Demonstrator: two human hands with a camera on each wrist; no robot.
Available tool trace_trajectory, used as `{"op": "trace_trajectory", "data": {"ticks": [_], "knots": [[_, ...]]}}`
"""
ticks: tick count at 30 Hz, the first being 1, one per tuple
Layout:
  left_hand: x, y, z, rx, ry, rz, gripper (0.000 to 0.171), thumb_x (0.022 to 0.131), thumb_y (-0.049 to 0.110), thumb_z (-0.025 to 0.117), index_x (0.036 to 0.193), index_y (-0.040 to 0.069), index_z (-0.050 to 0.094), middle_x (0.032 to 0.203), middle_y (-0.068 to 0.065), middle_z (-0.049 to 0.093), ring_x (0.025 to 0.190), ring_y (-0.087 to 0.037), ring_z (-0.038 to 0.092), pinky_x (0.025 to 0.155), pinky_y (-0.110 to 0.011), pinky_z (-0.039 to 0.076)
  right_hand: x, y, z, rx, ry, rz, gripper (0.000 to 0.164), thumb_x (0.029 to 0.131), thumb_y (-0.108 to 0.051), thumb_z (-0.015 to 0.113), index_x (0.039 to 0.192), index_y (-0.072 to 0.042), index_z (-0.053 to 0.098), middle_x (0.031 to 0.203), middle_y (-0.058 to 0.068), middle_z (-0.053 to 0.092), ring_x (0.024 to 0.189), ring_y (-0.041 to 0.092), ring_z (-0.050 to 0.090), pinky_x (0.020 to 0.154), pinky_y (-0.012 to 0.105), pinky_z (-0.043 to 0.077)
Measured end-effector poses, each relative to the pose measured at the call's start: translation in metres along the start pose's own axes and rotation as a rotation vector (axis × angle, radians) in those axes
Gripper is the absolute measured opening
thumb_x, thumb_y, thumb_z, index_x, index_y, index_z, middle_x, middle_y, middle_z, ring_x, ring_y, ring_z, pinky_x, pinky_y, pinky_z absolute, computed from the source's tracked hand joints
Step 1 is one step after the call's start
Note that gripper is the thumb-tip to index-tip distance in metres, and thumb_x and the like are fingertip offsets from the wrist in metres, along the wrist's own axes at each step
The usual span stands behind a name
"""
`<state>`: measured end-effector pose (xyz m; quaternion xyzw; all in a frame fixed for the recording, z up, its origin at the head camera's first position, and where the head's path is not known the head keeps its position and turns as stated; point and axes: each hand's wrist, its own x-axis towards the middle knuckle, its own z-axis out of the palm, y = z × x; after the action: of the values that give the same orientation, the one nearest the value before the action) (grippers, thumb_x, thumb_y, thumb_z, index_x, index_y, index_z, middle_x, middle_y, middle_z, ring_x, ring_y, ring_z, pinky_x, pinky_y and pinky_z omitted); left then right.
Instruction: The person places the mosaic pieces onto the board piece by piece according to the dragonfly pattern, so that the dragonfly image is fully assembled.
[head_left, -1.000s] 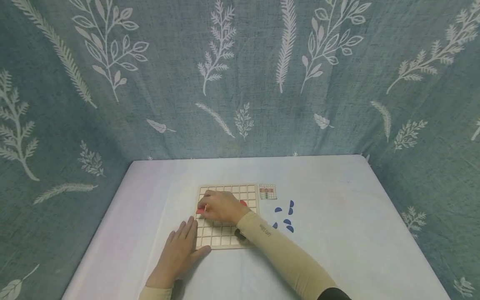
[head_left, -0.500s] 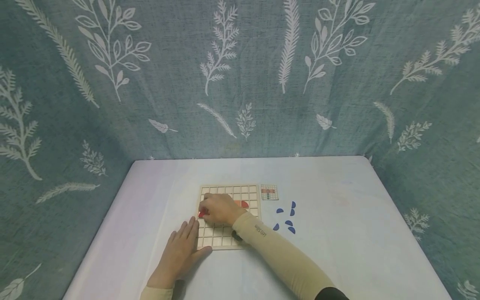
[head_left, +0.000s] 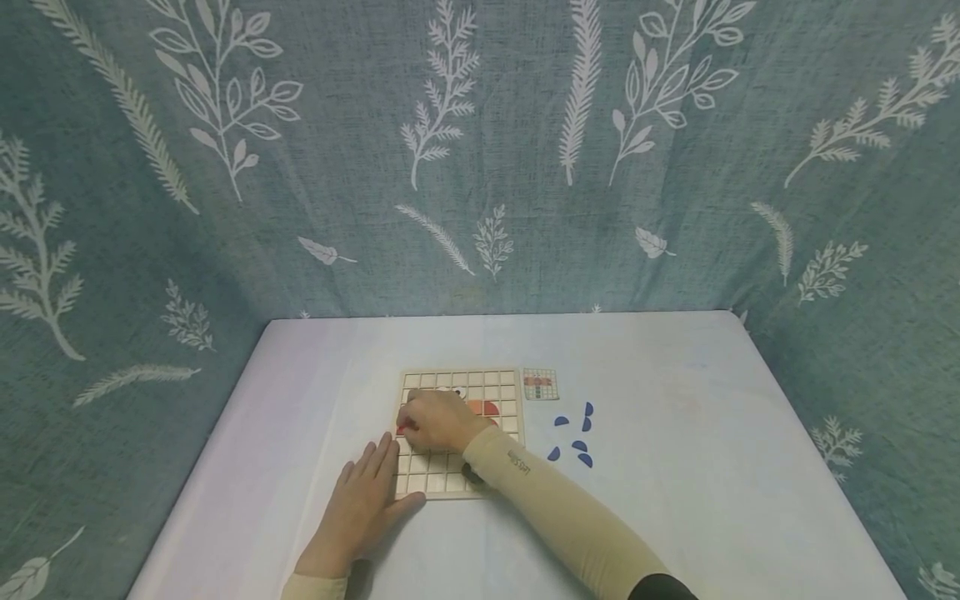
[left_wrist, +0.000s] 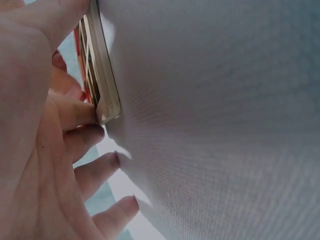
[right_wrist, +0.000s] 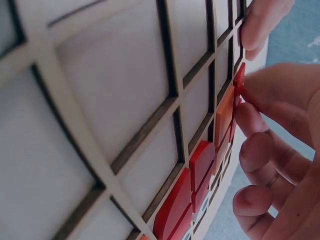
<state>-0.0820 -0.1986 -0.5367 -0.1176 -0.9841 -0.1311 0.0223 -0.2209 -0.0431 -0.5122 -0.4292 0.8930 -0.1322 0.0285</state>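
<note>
A wooden grid board (head_left: 416, 483) lies on the white table. My right hand (head_left: 437, 421) is over the board's left side, and its thumb and a finger pinch a small red tile (right_wrist: 240, 77) at a cell near the edge. Beside that tile, in the right wrist view, sit an orange tile (right_wrist: 224, 116) and red tiles (right_wrist: 172, 205) in their cells. Part of the tile row is hidden under my right hand in the head view. My left hand (head_left: 360, 500) rests with straight fingers against the board's lower left corner; the left wrist view shows fingers touching the board's edge (left_wrist: 106, 80).
A small printed pattern card (head_left: 540, 385) lies at the board's upper right. Several blue half-circle tiles (head_left: 580, 446) are scattered right of the board. A dark round thing (head_left: 472, 475) shows under the right wrist. A patterned curtain (head_left: 517, 167) stands behind the table.
The red tile, raised at the board's left edge a second ago, now sits lower at the cell under my right fingertips. My left hand stays put.
</note>
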Motion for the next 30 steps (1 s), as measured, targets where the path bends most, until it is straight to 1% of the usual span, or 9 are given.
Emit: {"op": "trace_trajectory", "data": {"ticks": [2, 4, 10, 14, 17, 21, 24, 28, 30], "knots": [[0.000, 0.000, 0.000, 0.002, 0.004, 0.007, 0.092, 0.092, 0.060, 0.064, 0.151, -0.006, 0.040, 0.159, -0.022, 0.036, 0.143, -0.046, 0.036, 0.109, -0.068, 0.034, 0.000, 0.000, 0.001, 0.002, -0.002, 0.009, 0.017, 0.095, -0.024, 0.069, 0.109, -0.024, 0.080, 0.099, -0.011, 0.066, 0.081, 0.000, 0.060, 0.070, 0.017, 0.053], [0.000, -0.001, -0.001, -0.004, 0.010, 0.010, 0.091, 0.092, 0.060, 0.064, 0.151, -0.006, 0.041, 0.158, -0.022, 0.037, 0.143, -0.046, 0.037, 0.109, -0.067, 0.035, 0.001, -0.001, 0.001, 0.000, 0.003, 0.014, 0.018, 0.095, -0.022, 0.069, 0.108, -0.025, 0.080, 0.100, -0.011, 0.067, 0.083, 0.001, 0.062, 0.071, 0.019, 0.054], [-0.001, -0.004, -0.008, -0.064, 0.040, 0.010, 0.083, 0.094, 0.057, 0.064, 0.148, -0.003, 0.048, 0.155, -0.019, 0.044, 0.141, -0.043, 0.042, 0.109, -0.064, 0.037, 0.001, -0.001, 0.001, -0.013, 0.037, 0.005, 0.017, 0.093, -0.019, 0.070, 0.103, -0.026, 0.081, 0.095, -0.011, 0.066, 0.078, 0.001, 0.061, 0.065, 0.019, 0.053], [-0.002, -0.006, -0.011, -0.066, 0.043, 0.034, 0.077, 0.094, 0.052, 0.067, 0.147, -0.002, 0.050, 0.153, -0.019, 0.047, 0.139, -0.042, 0.045, 0.107, -0.065, 0.039, -0.001, 0.000, 0.002, -0.013, 0.045, 0.000, 0.016, 0.094, -0.020, 0.068, 0.103, -0.026, 0.080, 0.093, -0.012, 0.064, 0.075, 0.000, 0.057, 0.063, 0.019, 0.051], [-0.003, -0.006, -0.012, -0.059, 0.043, 0.046, 0.076, 0.094, 0.051, 0.067, 0.147, -0.002, 0.050, 0.154, -0.018, 0.046, 0.138, -0.042, 0.046, 0.107, -0.064, 0.040, -0.007, 0.000, -0.002, 0.008, 0.059, 0.018, 0.018, 0.095, -0.022, 0.067, 0.106, -0.027, 0.079, 0.098, -0.012, 0.066, 0.078, 0.001, 0.059, 0.063, 0.020, 0.051], [-0.003, -0.007, -0.011, -0.065, 0.047, 0.045, 0.076, 0.095, 0.052, 0.066, 0.148, 0.000, 0.050, 0.155, -0.016, 0.045, 0.139, -0.041, 0.046, 0.108, -0.063, 0.039, -0.020, 0.002, -0.012, 0.064, 0.113, 0.055, 0.024, 0.094, -0.023, 0.066, 0.115, -0.029, 0.078, 0.109, -0.010, 0.069, 0.086, 0.003, 0.064, 0.061, 0.021, 0.051], [-0.003, -0.008, -0.010, -0.056, 0.039, 0.043, 0.076, 0.094, 0.052, 0.067, 0.149, 0.001, 0.050, 0.155, -0.015, 0.046, 0.139, -0.040, 0.045, 0.109, -0.061, 0.039, -0.034, 0.007, -0.020, 0.095, 0.174, 0.050, 0.027, 0.093, -0.023, 0.067, 0.118, -0.027, 0.077, 0.110, -0.008, 0.069, 0.083, 0.004, 0.063, 0.059, 0.018, 0.049], [-0.004, -0.008, -0.009, -0.042, 0.023, 0.033, 0.078, 0.093, 0.053, 0.068, 0.150, 0.003, 0.048, 0.155, -0.015, 0.045, 0.141, -0.040, 0.044, 0.110, -0.060, 0.038, -0.058, 0.014, -0.027, 0.079, 0.261, 0.044, 0.024, 0.094, -0.023, 0.069, 0.116, -0.021, 0.077, 0.107, -0.004, 0.071, 0.078, 0.006, 0.062, 0.057, 0.018, 0.049], [-0.004, -0.008, -0.009, -0.041, 0.019, 0.027, 0.079, 0.093, 0.053, 0.068, 0.150, 0.002, 0.048, 0.155, -0.015, 0.045, 0.141, -0.040, 0.043, 0.110, -0.060, 0.038, -0.071, 0.019, -0.029, 0.058, 0.287, 0.069, 0.023, 0.094, -0.024, 0.071, 0.115, -0.020, 0.077, 0.107, -0.004, 0.071, 0.079, 0.007, 0.063, 0.058, 0.019, 0.051]]}}
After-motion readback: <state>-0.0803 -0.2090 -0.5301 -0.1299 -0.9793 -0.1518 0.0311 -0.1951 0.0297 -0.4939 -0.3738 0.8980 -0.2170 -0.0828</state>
